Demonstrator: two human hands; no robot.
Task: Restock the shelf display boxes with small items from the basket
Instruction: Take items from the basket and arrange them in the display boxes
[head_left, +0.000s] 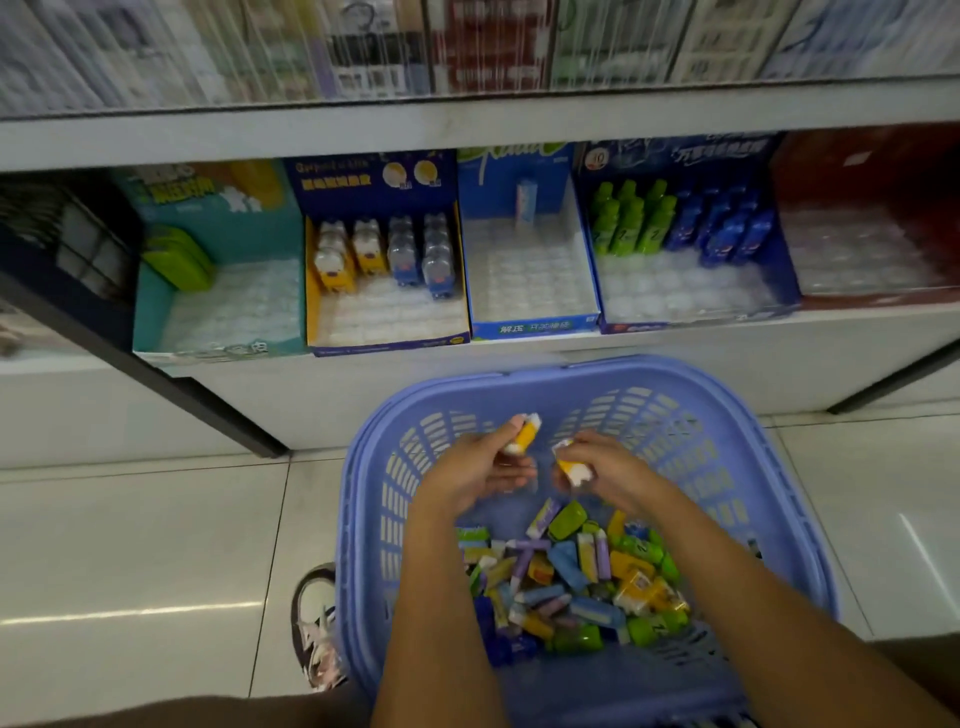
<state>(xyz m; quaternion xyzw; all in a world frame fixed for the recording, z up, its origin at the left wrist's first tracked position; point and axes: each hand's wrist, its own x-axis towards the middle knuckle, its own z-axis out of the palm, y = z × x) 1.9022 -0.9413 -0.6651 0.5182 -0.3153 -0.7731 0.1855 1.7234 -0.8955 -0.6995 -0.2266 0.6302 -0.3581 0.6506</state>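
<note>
Head view: the left hand (470, 467) has its grip clamped on a yellow-and-white item (522, 434), pinched between thumb and fingers. The right hand (608, 467) has its grip curled round a second yellow-and-white item (571, 467). Both hover inside the blue basket (753, 467) on the tiled floor, above a heap of small items (571, 577). Ahead on the low shelf, the navy-and-yellow display box (387, 332) holds similar yellow pieces at its back.

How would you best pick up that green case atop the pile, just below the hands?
Probably from above, pinching the green case across its narrow width: it lies flat on top of the pile, sides exposed.
</note>
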